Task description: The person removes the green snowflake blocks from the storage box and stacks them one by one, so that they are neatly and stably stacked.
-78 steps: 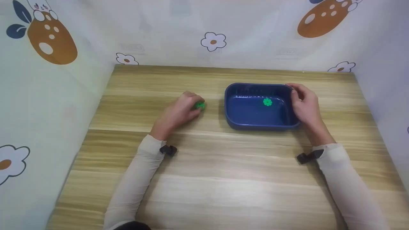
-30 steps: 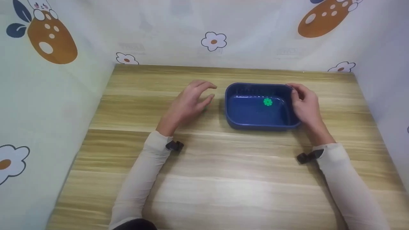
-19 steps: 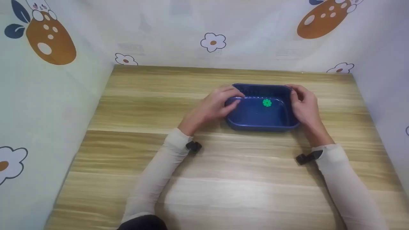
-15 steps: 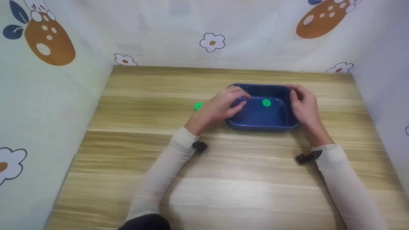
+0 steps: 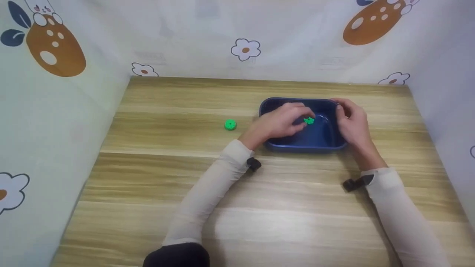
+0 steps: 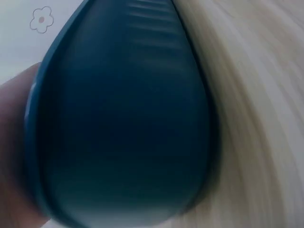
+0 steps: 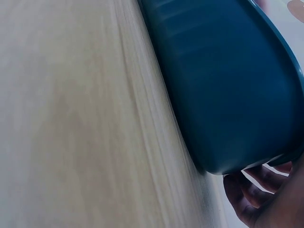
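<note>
The deep blue plastic bin (image 5: 308,149) stands on the wood-grain table. My right hand (image 5: 354,122) grips its right end, thumb at the rim and fingers round the outside wall; curled fingers (image 7: 247,192) show under that end in the right wrist view. Inside the bin, a small green notched snowflake disc (image 5: 309,120) lies partly covered by the fingertips of my left hand (image 5: 284,120). The thumb and fingers are spread around this disc, with no firm pinch visible. Left of the bin, a thicker green notched piece (image 5: 230,124) rests on the table.
Pale walls with printed flowers (image 5: 245,49) and orange carrot shapes (image 5: 55,46) enclose the table (image 5: 167,178) at the back and sides. The near wall of the bin fills most of the left wrist view, which is blurred.
My left hand has let go of the green piece on the table, then moved right, over the bin's left rim and down to the disc inside. The right hand stays on the bin.
</note>
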`<action>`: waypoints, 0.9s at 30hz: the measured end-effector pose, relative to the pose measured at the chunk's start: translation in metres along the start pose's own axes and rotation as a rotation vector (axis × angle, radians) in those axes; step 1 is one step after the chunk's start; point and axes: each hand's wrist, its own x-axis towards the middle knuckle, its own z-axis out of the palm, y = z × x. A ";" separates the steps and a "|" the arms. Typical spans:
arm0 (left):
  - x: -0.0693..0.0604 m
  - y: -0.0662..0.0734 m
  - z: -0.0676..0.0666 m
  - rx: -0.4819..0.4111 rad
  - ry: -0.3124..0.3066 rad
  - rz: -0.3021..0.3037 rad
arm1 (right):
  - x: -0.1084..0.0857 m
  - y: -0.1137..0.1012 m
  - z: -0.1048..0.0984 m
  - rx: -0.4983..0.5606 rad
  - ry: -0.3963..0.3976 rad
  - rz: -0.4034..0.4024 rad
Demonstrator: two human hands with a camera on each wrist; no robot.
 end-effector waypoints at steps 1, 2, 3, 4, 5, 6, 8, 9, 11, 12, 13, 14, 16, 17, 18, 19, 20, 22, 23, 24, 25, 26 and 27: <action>0.003 0.001 0.001 -0.003 -0.007 0.001 | 0.000 0.000 0.000 0.001 -0.002 0.003; 0.006 0.002 0.003 -0.002 -0.015 0.000 | 0.000 0.000 0.000 0.003 -0.002 0.005; 0.009 0.003 0.004 0.003 -0.022 -0.003 | 0.000 0.000 -0.001 0.002 -0.001 0.005; 0.012 0.004 0.006 0.014 -0.030 -0.006 | 0.000 0.001 -0.001 0.001 0.000 0.004; 0.015 0.004 0.007 0.026 -0.038 -0.010 | 0.000 0.001 -0.001 0.002 0.001 0.003; 0.017 0.004 0.008 0.033 -0.043 -0.012 | 0.000 0.001 -0.001 0.004 0.003 0.001; 0.023 0.004 0.011 0.052 -0.056 -0.021 | 0.001 0.002 0.000 0.001 0.010 -0.007; 0.025 0.003 0.013 0.064 -0.063 -0.029 | 0.002 0.002 0.000 -0.001 0.011 -0.010; 0.028 0.003 0.016 0.086 -0.080 -0.055 | 0.001 0.002 0.000 0.003 0.008 -0.009; 0.030 0.002 0.017 0.097 -0.088 -0.070 | 0.001 0.003 0.000 0.005 0.004 -0.007; 0.030 0.002 0.019 0.112 -0.096 -0.087 | 0.001 0.002 0.000 0.006 0.000 -0.006; 0.031 0.001 0.020 0.128 -0.103 -0.102 | 0.001 0.002 0.000 0.009 -0.007 -0.002; 0.031 -0.001 0.024 0.155 -0.115 -0.127 | 0.000 0.002 0.000 0.010 -0.017 0.005; 0.032 -0.002 0.026 0.168 -0.118 -0.135 | 0.000 0.001 -0.001 0.012 -0.018 0.010; 0.032 -0.003 0.028 0.182 -0.123 -0.142 | 0.000 0.001 -0.001 0.012 -0.018 0.012; 0.032 -0.004 0.029 0.187 -0.127 -0.151 | -0.001 0.001 -0.001 0.011 -0.014 0.013; 0.032 -0.004 0.030 0.200 -0.128 -0.152 | -0.001 0.001 -0.002 0.009 -0.011 0.014; 0.032 -0.005 0.032 0.222 -0.128 -0.155 | -0.001 0.000 -0.001 0.008 -0.004 0.012; 0.032 -0.005 0.032 0.233 -0.125 -0.154 | 0.000 0.000 -0.001 0.009 -0.002 0.008; 0.031 -0.006 0.032 0.242 -0.121 -0.152 | 0.000 0.001 -0.001 0.007 -0.001 0.004; 0.031 -0.006 0.032 0.248 -0.115 -0.149 | 0.000 0.001 -0.001 0.006 0.002 -0.001; 0.030 -0.006 0.032 0.263 -0.109 -0.139 | 0.001 0.001 0.000 0.005 0.004 -0.004; 0.030 -0.007 0.033 0.269 -0.104 -0.133 | 0.001 0.001 0.000 0.005 0.007 -0.007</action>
